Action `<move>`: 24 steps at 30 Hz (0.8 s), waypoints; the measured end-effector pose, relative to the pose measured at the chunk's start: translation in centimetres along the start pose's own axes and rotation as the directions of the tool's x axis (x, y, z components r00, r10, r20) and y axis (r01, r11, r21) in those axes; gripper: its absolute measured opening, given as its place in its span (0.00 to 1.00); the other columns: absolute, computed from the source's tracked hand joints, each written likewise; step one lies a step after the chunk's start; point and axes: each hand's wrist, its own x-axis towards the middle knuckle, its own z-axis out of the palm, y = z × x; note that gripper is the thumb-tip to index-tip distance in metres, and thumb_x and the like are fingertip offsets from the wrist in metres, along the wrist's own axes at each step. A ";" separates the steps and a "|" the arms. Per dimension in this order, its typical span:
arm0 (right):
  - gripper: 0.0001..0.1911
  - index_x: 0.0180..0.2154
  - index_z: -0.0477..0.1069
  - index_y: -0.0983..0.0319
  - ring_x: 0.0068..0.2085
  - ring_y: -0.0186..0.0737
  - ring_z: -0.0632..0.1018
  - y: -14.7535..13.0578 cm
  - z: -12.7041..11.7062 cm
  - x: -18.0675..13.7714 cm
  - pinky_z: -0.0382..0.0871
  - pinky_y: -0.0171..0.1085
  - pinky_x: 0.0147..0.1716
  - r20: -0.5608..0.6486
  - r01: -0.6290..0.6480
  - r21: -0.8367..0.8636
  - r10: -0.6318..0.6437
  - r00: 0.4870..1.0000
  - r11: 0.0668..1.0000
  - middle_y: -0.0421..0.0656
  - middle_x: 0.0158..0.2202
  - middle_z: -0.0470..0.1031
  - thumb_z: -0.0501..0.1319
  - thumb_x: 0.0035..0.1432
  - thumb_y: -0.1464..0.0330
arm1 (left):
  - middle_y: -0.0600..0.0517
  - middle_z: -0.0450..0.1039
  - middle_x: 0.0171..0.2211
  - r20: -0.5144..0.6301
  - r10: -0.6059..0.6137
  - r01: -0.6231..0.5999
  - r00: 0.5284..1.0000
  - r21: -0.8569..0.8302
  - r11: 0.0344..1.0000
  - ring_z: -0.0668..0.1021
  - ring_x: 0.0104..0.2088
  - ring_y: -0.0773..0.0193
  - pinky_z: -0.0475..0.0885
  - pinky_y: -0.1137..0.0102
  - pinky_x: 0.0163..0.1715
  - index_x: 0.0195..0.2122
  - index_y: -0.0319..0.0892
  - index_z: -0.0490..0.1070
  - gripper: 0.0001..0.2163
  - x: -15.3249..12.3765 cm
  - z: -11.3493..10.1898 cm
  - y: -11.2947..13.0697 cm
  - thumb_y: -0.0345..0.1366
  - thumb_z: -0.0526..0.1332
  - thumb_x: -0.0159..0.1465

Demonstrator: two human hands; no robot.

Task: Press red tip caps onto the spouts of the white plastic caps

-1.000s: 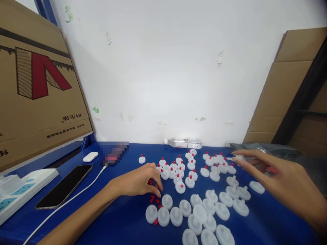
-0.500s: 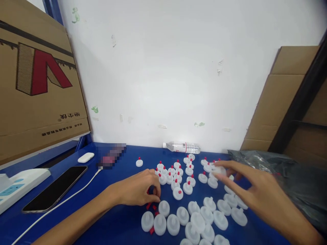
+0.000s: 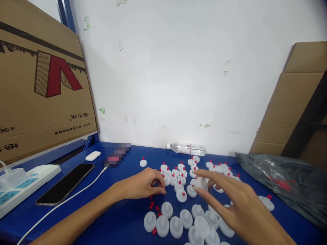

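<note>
My right hand grips a round translucent white plastic disc between thumb and fingers, above the table. To its left, my left hand is closed in a pinch with fingertips pointing right; whatever it may hold is hidden. Just below the left hand lie small loose red caps. Nearer the front edge are many white discs with bare spouts, some overlapping. Beyond and between my hands stand several white discs with red caps on their spouts. A lone red-capped disc sits farther back.
A clear plastic bottle lies against the wall. On the left are a phone, a white cable, a white case, a power strip and a cardboard box. A dark plastic bag lies right.
My right hand has moved left with a white disc, closer to my left hand. The left hand stays pinched near the loose red caps. The view has turned slightly left.
</note>
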 end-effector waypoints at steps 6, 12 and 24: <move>0.15 0.60 0.72 0.50 0.49 0.42 0.87 -0.2 0.6 0.2 0.84 0.37 0.48 -0.037 0.072 0.063 -0.070 0.997 0.995 0.40 0.52 0.85 0.59 0.76 0.60 | 0.51 0.82 0.35 -0.110 0.021 -0.034 0.994 -0.119 0.992 0.78 0.32 0.65 0.71 0.73 0.34 0.42 0.41 0.83 0.09 0.4 0.0 0.0 0.41 0.68 0.71; 0.18 0.63 0.71 0.50 0.54 0.46 0.86 0.9 1.6 -0.3 0.84 0.46 0.52 -0.003 0.050 0.021 -0.050 0.999 0.999 0.42 0.57 0.83 0.59 0.75 0.63 | 0.50 0.82 0.41 -0.301 0.128 -0.157 0.945 -0.073 0.985 0.79 0.37 0.64 0.73 0.70 0.40 0.47 0.44 0.83 0.10 0.7 0.7 -0.4 0.43 0.65 0.75; 0.12 0.56 0.74 0.55 0.47 0.47 0.88 -1.0 1.0 0.7 0.86 0.45 0.45 -0.013 0.143 -0.008 -0.143 0.990 0.990 0.44 0.50 0.86 0.58 0.76 0.63 | 0.49 0.84 0.37 -0.587 0.393 -0.373 0.708 0.161 0.914 0.81 0.38 0.61 0.75 0.66 0.42 0.45 0.43 0.81 0.05 0.4 2.3 0.7 0.34 0.65 0.75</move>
